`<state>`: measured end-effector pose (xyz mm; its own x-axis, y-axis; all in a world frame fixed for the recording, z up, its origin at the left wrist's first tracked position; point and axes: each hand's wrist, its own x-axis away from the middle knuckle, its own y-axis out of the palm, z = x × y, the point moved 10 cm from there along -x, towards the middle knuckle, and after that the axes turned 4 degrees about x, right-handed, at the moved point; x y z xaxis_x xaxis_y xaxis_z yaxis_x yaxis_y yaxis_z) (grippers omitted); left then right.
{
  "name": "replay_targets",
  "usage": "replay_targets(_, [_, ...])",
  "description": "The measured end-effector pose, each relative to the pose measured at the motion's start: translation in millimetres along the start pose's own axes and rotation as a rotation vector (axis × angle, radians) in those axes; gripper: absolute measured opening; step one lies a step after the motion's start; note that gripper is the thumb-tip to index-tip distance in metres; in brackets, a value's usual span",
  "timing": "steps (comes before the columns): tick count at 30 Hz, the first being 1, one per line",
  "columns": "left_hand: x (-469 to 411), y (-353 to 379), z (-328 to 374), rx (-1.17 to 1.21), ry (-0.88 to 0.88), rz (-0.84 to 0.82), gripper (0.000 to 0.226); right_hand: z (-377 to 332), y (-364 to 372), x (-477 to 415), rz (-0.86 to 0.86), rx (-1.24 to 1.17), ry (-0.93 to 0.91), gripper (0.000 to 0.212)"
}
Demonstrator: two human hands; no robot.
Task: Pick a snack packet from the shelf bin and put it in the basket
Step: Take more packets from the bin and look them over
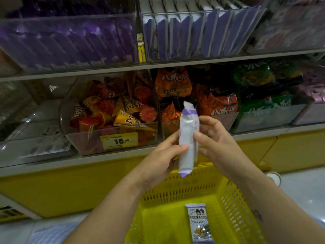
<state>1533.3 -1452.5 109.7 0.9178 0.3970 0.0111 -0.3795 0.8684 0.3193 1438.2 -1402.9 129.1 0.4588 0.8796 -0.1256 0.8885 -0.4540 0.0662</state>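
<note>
Currently, a white-and-purple snack packet (pixel 188 138) is held upright, slightly tilted, in the air in front of the shelves and above the far rim of the yellow basket (pixel 233 208). It is gripped at its lower half by the left hand (pixel 163 155), thumb laid across the front and fingers hidden behind. Its right edge is pinched by the right hand (pixel 216 140), thumb on the front and fingers curved behind the upper part. Only plain backing is shown on the held packet; its print cannot be read.

A second packet (pixel 199 224) of the same kind is seen lying flat, face up, on the basket floor, well apart from both hands.

Behind the hands, a clear bin of cone snacks (pixel 112 111) with a yellow price tag (pixel 119 140) reading 15 is seen on the lower shelf. Orange packets (pixel 174 81) are stacked just beside it to the right, then green packets (pixel 255 73). On the upper shelf, a clear shelf bin (pixel 202 32) of upright white-and-purple packets is seen, with dark purple packets (pixel 66 37) in the bin to its left.
</note>
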Motion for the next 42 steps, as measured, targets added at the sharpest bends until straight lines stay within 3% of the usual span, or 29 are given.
replay_targets(3, [2, -1, -3, -0.015, -0.020, -0.005, 0.045, -4, -4, 0, -0.012, 0.116, -0.013, 0.084])
replay_targets(7, [1, -1, -3, -0.045, 0.004, 0.001, 0.041, -14, -10, 1, 0.043, 0.259, -0.072, 0.077])
replay_targets(11, [0, -23, 11, -0.037, 0.156, 0.220, 0.043, -23, 2, 5, 0.041, 0.401, -0.172, 0.064])
replay_targets(14, [1, -36, 13, 0.009, 0.160, 0.315, 0.046, -30, 15, 7, 0.001, 0.448, -0.233, 0.066])
replay_targets(17, [3, -43, 12, 0.081, 0.125, 0.317, 0.038, -34, 22, 8, -0.082, 0.405, -0.233, 0.067])
replay_targets(21, [4, -55, 17, 0.199, 0.117, 0.324, 0.041, -32, 11, 9, -0.071, 0.219, -0.156, 0.065])
replay_targets(27, [4, -68, 21, 0.369, 0.137, 0.337, 0.040, -13, -1, 15, -0.077, 0.076, -0.006, 0.048])
replay_targets(32, [3, -71, 13, 0.440, 0.099, 0.369, 0.043, -12, 3, 15, -0.123, -0.049, 0.013, 0.036])
replay_targets(39, [2, -70, 17, 0.427, 0.134, 0.355, 0.045, -9, -15, 11, 0.166, -0.107, 0.050, 0.030])
replay_targets(42, [2, -71, 20, 0.439, 0.170, 0.365, 0.045, -1, -17, 12, 0.198, -0.153, 0.099, 0.022])
